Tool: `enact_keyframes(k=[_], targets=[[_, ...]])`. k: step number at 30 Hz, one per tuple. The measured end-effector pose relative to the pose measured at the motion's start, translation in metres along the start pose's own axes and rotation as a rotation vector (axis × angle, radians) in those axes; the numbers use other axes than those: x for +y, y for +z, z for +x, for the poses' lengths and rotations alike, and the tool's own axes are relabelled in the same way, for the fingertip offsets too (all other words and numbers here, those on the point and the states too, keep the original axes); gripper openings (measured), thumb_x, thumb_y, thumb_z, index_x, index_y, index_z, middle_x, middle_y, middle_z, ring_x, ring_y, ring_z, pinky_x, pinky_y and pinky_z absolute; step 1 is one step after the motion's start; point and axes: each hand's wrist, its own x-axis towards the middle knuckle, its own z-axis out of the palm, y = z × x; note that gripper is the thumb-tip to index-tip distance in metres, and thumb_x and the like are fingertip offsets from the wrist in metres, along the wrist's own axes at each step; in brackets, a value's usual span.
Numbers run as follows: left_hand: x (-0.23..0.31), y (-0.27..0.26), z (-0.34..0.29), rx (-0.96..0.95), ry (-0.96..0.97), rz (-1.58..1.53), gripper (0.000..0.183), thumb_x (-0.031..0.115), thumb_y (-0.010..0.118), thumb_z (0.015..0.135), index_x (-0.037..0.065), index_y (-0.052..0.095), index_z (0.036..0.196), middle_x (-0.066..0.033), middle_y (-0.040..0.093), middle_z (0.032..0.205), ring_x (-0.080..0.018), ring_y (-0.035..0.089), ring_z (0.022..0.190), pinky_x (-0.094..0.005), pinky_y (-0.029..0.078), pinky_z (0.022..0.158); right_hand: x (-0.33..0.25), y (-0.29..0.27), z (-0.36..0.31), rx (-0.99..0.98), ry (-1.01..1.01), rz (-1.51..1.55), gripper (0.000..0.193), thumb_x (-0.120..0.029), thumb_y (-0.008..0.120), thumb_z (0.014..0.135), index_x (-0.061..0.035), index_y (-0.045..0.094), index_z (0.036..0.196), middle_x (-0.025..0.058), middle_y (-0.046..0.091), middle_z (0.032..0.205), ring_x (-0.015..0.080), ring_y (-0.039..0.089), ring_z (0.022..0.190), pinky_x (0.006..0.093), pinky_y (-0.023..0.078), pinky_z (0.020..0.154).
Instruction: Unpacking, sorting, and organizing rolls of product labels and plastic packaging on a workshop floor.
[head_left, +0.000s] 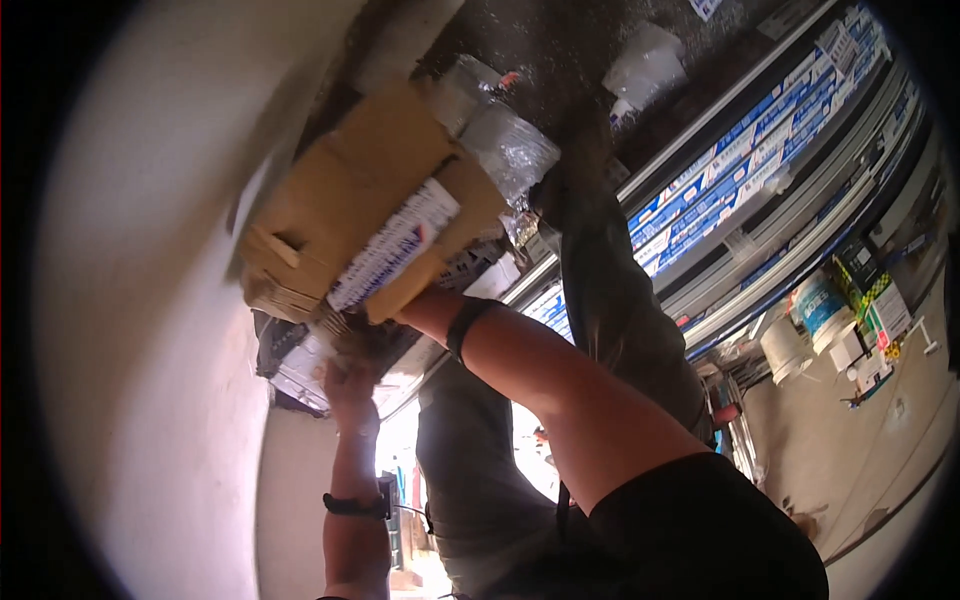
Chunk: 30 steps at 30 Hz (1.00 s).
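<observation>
A brown cardboard box (365, 150) is tilted in front of me at the upper left, with a white and blue printed strip (395, 245) across its side. The carton has a torn hole and a crumpled lower corner. At that corner is my left hand (350, 385), blurred by motion, its fingers too smeared to read. My right hand (415, 305) reaches in at the lower edge of the carton; the cardboard hides its fingers. Just beyond the box lie bundles wrapped in clear plastic (508, 150).
A pale wall (130, 330) rises close on the left. Long profiles with blue and white wrapping (720, 170) are stacked at the right. Farther right, a white and blue bucket (822, 310) and a smaller pale bucket (786, 348) stand on the floor. My legs (620, 280) are between box and stack.
</observation>
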Motion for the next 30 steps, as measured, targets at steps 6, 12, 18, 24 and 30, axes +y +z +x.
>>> enact_keyframes(k=[6,12,18,24,30], targets=[[-0.017,-0.082,0.03,0.172,-0.127,0.02,0.013,0.007,0.055,0.083,0.007,0.051,0.095,-0.003,0.054,0.089,-0.0114,0.052,0.076,-0.0275,0.044,0.064,-0.132,0.014,0.002,-0.935,0.357,-1.179,0.037,-0.02,0.054,0.082,-0.0069,0.053,0.117,0.011,0.063,0.107,0.0289,0.058,0.105,0.0392,0.045,0.09],[-0.001,-0.028,0.039,0.125,0.117,0.735,0.038,0.017,0.071,0.072,-0.001,0.049,0.098,-0.0122,0.054,0.096,-0.0273,0.052,0.092,-0.0376,0.042,0.082,-0.198,-0.167,0.003,-0.29,0.372,-0.877,0.022,-0.015,0.054,0.084,-0.0101,0.061,0.104,0.0117,0.064,0.095,0.0259,0.064,0.088,0.0393,0.053,0.071],[-0.003,-0.025,0.04,-0.115,0.029,1.104,0.065,0.023,0.072,0.066,-0.002,0.044,0.12,-0.026,0.061,0.106,-0.0431,0.057,0.1,-0.0446,0.044,0.085,-0.183,-0.3,-0.009,0.041,0.177,-1.589,0.021,-0.019,0.05,0.085,-0.0055,0.062,0.097,0.0128,0.061,0.096,0.0305,0.062,0.089,0.0421,0.052,0.073],[0.041,-0.013,0.001,-0.173,0.256,0.984,0.047,0.009,0.07,0.065,-0.002,0.053,0.107,-0.0186,0.064,0.094,-0.0329,0.062,0.089,-0.0385,0.046,0.08,-0.202,-0.269,-0.041,-0.105,0.073,-1.344,0.025,-0.026,0.054,0.086,-0.0087,0.061,0.102,0.017,0.065,0.086,0.0352,0.064,0.083,0.0454,0.051,0.073],[0.142,0.028,-0.066,-0.224,0.295,0.952,0.044,0.006,0.069,0.065,-0.003,0.056,0.106,-0.0186,0.065,0.096,-0.0327,0.063,0.092,-0.038,0.047,0.082,-0.293,-0.316,-0.019,-0.082,0.457,-1.301,0.02,-0.019,0.055,0.085,-0.0091,0.064,0.1,0.0107,0.062,0.108,0.0308,0.062,0.093,0.0417,0.051,0.079]])
